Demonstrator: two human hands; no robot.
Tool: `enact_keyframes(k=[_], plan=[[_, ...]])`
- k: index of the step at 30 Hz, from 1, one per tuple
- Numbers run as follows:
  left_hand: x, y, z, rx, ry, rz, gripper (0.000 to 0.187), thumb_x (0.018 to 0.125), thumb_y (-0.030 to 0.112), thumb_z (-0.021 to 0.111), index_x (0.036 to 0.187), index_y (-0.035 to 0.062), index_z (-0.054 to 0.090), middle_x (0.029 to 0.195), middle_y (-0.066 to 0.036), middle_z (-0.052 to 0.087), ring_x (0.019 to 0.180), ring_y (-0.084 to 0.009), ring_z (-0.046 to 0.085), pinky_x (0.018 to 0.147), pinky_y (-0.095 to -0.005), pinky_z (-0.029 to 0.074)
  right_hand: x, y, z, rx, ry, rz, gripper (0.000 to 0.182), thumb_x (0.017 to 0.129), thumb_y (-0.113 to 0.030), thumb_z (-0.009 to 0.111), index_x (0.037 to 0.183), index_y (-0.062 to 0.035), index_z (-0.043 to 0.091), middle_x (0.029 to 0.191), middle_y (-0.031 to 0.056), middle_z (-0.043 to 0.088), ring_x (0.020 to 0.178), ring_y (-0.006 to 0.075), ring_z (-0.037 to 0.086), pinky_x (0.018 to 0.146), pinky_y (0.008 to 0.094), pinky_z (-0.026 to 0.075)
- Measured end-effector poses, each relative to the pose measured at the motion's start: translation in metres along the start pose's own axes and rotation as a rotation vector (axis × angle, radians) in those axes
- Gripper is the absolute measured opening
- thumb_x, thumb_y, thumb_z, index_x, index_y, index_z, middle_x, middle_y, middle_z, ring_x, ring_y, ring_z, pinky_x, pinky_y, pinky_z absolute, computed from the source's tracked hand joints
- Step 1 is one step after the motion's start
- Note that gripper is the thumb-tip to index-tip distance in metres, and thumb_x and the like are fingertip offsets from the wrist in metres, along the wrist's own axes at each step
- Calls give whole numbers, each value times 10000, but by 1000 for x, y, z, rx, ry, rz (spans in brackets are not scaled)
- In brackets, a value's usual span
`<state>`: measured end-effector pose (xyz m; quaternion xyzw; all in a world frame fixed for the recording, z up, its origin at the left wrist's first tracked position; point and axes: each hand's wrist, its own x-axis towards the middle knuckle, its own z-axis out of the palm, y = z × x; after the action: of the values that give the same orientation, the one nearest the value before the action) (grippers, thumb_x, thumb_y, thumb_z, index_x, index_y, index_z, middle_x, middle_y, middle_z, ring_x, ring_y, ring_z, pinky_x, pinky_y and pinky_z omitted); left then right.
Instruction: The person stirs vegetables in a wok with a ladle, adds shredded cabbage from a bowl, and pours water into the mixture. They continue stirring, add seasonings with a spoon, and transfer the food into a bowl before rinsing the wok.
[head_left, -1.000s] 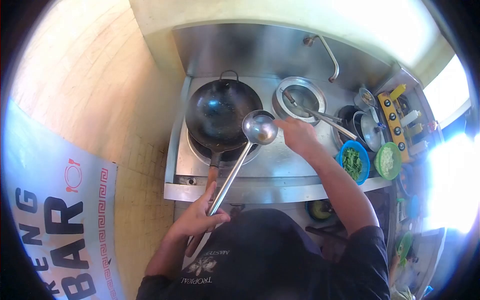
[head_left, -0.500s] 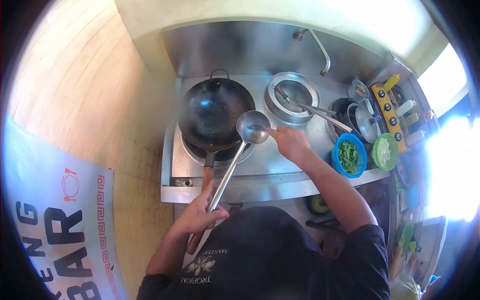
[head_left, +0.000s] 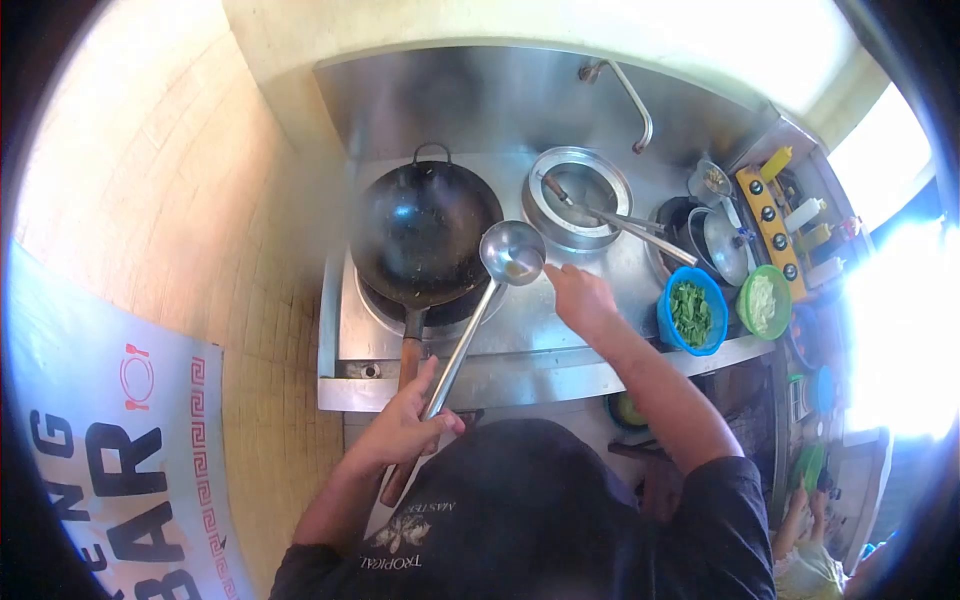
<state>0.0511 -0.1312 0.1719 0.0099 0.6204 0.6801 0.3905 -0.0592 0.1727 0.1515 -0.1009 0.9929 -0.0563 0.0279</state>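
Note:
My left hand (head_left: 405, 425) is closed round the long handle of a metal ladle (head_left: 460, 345). The ladle's bowl is up beside the right rim of a dark wok (head_left: 420, 230), with a little liquid or residue showing inside. My right hand (head_left: 583, 303) holds nothing visible; its index finger stretches out, the fingertip right by the ladle bowl's rim, the other fingers partly hidden. The wok sits on the left burner, and its wooden handle (head_left: 410, 362) points toward me, passing under my left hand.
Right of the wok stands a metal pot (head_left: 540, 222) with utensils laid across it. Further right are a blue bowl of leafy greens (head_left: 690, 315), a green bowl of pale shreds (head_left: 763, 303) and a yellow rack (head_left: 765, 213) with bottles. A faucet (head_left: 635, 95) hangs behind. Another person's hands (head_left: 800, 515) appear lower right.
My right index finger has drawn back from inside the ladle bowl to beside its rim. The ladle has shifted slightly right, away from the wok, still in my left hand.

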Motion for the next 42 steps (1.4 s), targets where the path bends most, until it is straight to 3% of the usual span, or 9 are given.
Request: enact_keyframes(k=[7, 12, 20, 25, 27, 31, 33, 34, 42], plan=[[2, 2, 7, 167, 28, -11, 885, 855, 35, 551, 1459, 9, -95, 841, -113, 632, 547, -88, 517, 465, -219, 416, 2, -6, 34, 474, 72, 119, 334, 815, -56, 481, 1099, -74, 655, 940, 210, 666, 904, 327, 652, 834, 394, 506], [-5, 1, -4, 191, 72, 44, 987, 823, 8, 621, 1474, 94, -114, 831, -135, 644, 575, -95, 533, 472, -232, 422, -5, -6, -22, 763, -159, 203, 340, 795, -77, 548, 1117, -60, 657, 809, 130, 677, 686, 169, 617, 665, 308, 489], [-16, 4, -43, -146, 227, 32, 981, 807, -26, 624, 1480, 93, -80, 795, -145, 638, 471, -84, 476, 428, -192, 386, -78, -34, -223, 520, -103, -300, 305, 771, -54, 544, 1032, -101, 695, 833, 159, 671, 690, 283, 639, 650, 366, 512], [1, -4, -85, -59, 303, 74, 757, 813, -7, 637, 1445, 45, 224, 824, -145, 646, 458, -77, 469, 424, -192, 396, -126, -56, -305, 373, 6, -563, 222, 743, 22, 635, 864, -129, 743, 692, 4, 654, 588, 104, 581, 506, 245, 408], [14, -13, -102, 6, 329, 38, 627, 819, 6, 633, 1375, 18, 344, 803, -130, 649, 459, -78, 473, 415, -207, 404, -109, -66, -338, 207, -194, -1260, 148, 743, -17, 664, 778, -137, 744, 688, -32, 647, 579, 79, 555, 485, 228, 365], [44, -31, -125, 167, 339, -92, 533, 875, 13, 554, 1363, 25, 338, 781, -135, 656, 443, -96, 464, 397, -243, 399, -147, -63, -324, 220, 190, -947, 96, 741, -56, 682, 769, -127, 740, 708, -22, 654, 589, 90, 562, 491, 236, 372], [58, -46, -137, 131, 386, -100, 822, 851, 40, 626, 1460, -15, 76, 769, -134, 656, 457, -96, 476, 400, -237, 401, -167, -59, -312, 228, 415, -732, 63, 739, -82, 693, 762, -121, 737, 721, -15, 659, 597, 97, 566, 495, 241, 377], [60, -43, -135, 139, 390, -120, 911, 863, 47, 620, 1451, -16, -72, 772, -144, 655, 454, -103, 471, 396, -247, 400, -177, -53, -304, 229, 407, -711, 63, 739, -82, 693, 762, -121, 737, 721, -15, 659, 597, 97, 566, 495, 241, 377], [77, -48, -139, 178, 437, -161, 953, 851, 78, 647, 1453, 2, -88, 789, -148, 660, 467, -99, 494, 394, -251, 410, -215, 63, -65, 659, 14, 504, 178, 825, -124, 620, 980, -76, 693, 890, 139, 683, 799, 276, 659, 750, 345, 515]])
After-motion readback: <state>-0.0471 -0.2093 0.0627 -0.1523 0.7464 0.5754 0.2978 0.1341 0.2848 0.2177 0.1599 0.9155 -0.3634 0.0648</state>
